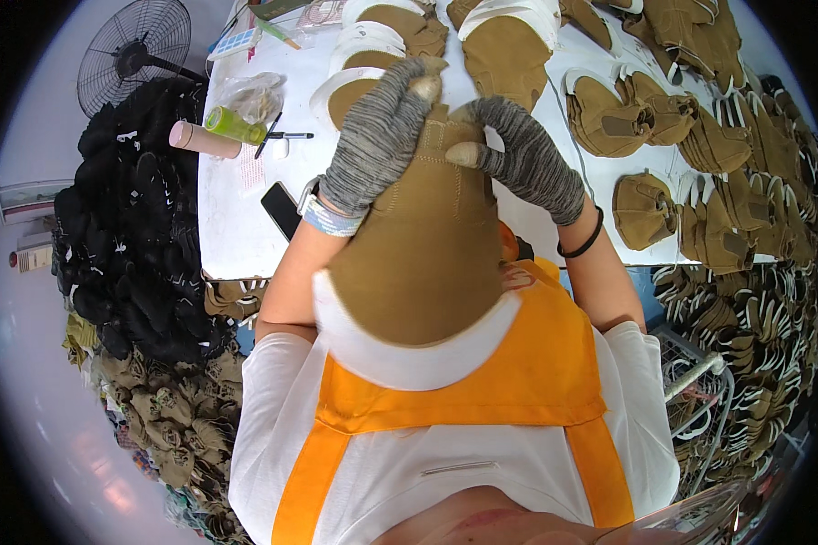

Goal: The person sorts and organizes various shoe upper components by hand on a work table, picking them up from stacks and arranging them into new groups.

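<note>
A brown shoe upper with a white curved toe edge is held up close to my chest, its toe end toward me. My left hand, in a grey knit glove, grips its far left edge with the fingers closed. On the opposite edge my right hand, gloved alike, pinches the stitched far end between thumb and fingers. Behind it on the white table lie more brown uppers with white edges, one just beyond my right hand and another beside my left.
Stacked brown uppers fill the table's right side. To the left are a phone, a pink bottle, a green bottle and pens. Black uppers are piled beyond the left edge, near a fan. A wire cart stands right.
</note>
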Demonstrator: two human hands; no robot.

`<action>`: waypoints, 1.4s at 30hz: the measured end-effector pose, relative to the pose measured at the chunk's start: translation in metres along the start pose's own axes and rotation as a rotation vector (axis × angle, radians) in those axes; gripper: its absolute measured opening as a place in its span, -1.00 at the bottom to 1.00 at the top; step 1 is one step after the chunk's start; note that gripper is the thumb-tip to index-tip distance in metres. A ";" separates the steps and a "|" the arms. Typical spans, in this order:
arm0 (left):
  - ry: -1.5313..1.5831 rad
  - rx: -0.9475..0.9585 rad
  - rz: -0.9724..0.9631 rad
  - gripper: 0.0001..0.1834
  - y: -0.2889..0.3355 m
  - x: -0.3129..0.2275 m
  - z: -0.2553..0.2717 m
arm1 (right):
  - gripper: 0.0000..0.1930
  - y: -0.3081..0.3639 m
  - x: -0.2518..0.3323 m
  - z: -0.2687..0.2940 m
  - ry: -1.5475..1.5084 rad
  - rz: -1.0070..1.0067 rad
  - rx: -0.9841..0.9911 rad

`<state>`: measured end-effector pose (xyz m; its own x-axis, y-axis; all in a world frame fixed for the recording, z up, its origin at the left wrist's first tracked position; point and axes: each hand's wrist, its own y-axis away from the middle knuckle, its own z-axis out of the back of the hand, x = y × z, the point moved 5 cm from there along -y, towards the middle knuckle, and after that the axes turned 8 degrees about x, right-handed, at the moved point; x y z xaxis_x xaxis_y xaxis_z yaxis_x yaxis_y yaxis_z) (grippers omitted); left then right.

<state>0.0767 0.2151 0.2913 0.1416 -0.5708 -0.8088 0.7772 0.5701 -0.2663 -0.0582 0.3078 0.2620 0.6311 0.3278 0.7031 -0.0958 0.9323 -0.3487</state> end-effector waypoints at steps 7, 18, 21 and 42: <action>0.680 -0.047 0.185 -0.52 0.043 0.090 0.022 | -0.66 0.008 -0.027 0.049 -0.356 -0.275 -0.484; 0.871 -0.252 0.145 -0.37 0.057 0.041 -0.019 | -0.67 0.007 0.000 0.013 -0.686 -0.353 -0.569; 0.958 -0.370 0.158 -0.40 0.053 0.018 -0.005 | -0.65 0.010 0.009 0.021 -0.562 -0.290 -0.470; 0.451 -0.356 0.112 -0.48 0.064 -0.001 0.028 | -0.66 0.014 0.016 0.021 -0.347 -0.145 -0.226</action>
<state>0.1433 0.2358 0.2893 -0.1243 -0.2318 -0.9648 0.5077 0.8205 -0.2625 -0.0658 0.3289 0.2813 0.3261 0.2643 0.9076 0.1699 0.9281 -0.3313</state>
